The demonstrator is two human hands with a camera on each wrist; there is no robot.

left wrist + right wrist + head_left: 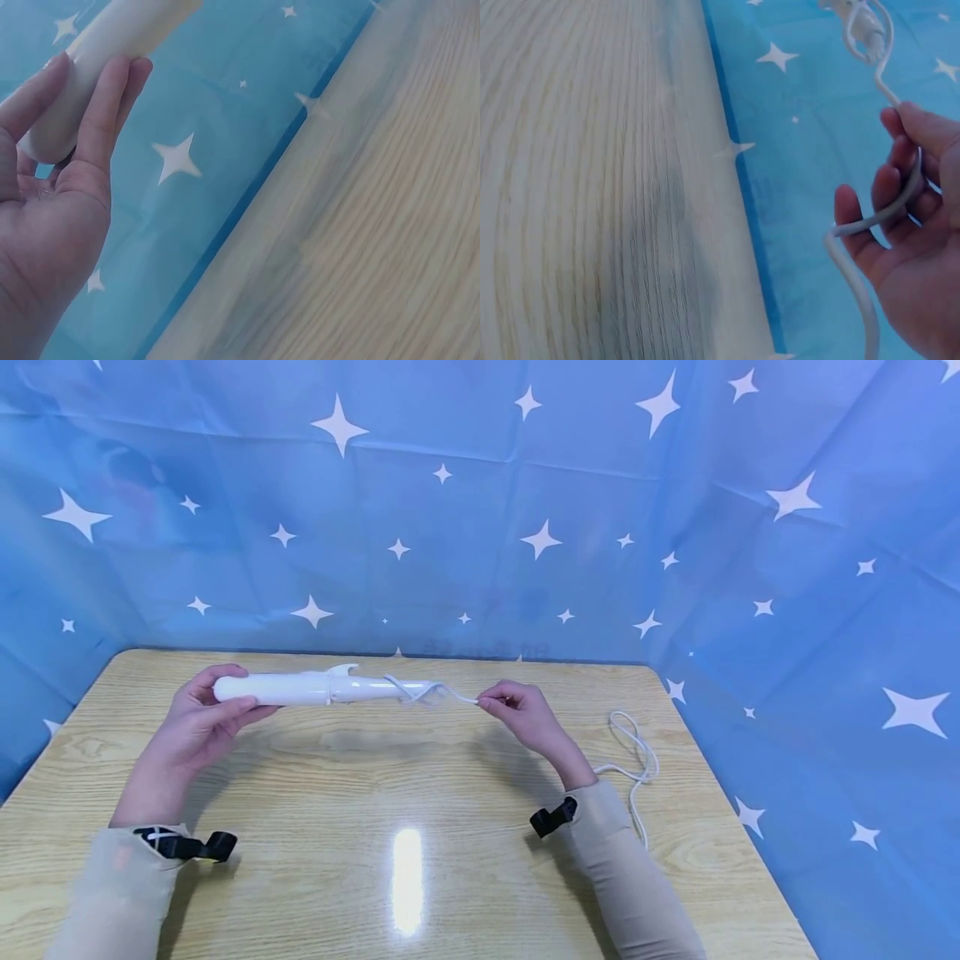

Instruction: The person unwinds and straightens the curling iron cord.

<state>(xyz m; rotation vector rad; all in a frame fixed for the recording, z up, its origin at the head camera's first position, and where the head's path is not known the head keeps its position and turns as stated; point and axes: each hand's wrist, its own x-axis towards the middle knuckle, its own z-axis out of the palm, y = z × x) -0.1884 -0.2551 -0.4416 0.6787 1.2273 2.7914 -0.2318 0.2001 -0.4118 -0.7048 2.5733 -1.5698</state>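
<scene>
A white curling iron (292, 688) is held level above the table, its small lever (342, 669) pointing up. My left hand (197, 727) grips its thick rounded end between thumb and fingers; the left wrist view shows that hand (64, 187) around the smooth white barrel (112, 52). Several turns of white cord (420, 692) wrap the narrower end. Just beyond that end, my right hand (523, 714) pinches the cord between thumb and index finger. In the right wrist view the cord (855, 281) runs on across the fingers of that hand (915, 225) and hangs down.
More white cord (648, 764) lies in a loose loop on the wood-grain table (322, 868), right of my right forearm. A blue cloth with white stars (480, 527) hangs behind the table and along its sides. Each wrist wears a black camera mount (553, 817).
</scene>
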